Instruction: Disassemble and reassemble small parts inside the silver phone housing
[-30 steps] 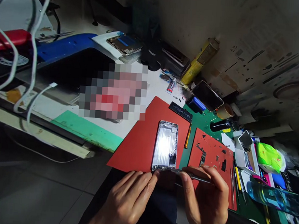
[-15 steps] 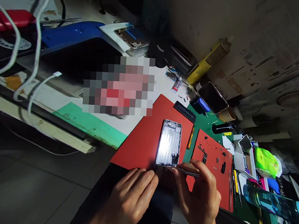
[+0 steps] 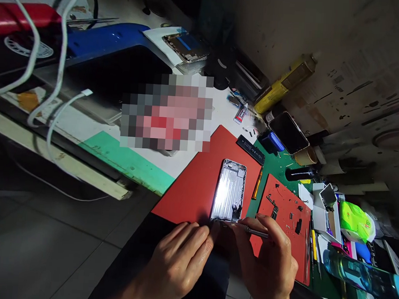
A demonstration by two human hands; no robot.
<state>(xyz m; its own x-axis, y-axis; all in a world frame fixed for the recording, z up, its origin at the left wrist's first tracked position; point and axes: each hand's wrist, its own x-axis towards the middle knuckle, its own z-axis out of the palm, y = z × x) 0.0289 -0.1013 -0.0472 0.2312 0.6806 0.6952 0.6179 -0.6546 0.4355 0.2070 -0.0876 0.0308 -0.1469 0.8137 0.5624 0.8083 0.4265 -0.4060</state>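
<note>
An opened phone housing (image 3: pixel 230 187), bare silvery metal inside with a black flex part at its lower right, lies on a red mat (image 3: pixel 190 189). My left hand (image 3: pixel 182 256) is closed at the housing's lower left corner, its thumb and fingertips gripping the bottom edge; the tips are partly hidden. My right hand (image 3: pixel 268 262) pinches a slim grey metal tool (image 3: pixel 257 232) between thumb and fingers. The tool points left, its tip at the housing's bottom edge; its exact kind cannot be made out.
Beyond the housing lie a black battery (image 3: pixel 251 149) and an orange screwdriver (image 3: pixel 257 184). A second red mat (image 3: pixel 284 249) to the right bears a circuit board and small parts. A water bottle (image 3: pixel 357 269), a white box (image 3: pixel 322 211) and a white cable (image 3: pixel 62 46) are around.
The whole view has shifted slightly, so the bench appears a little further right. Both hands keep their places at the housing's bottom edge, with the tool still in my right hand.
</note>
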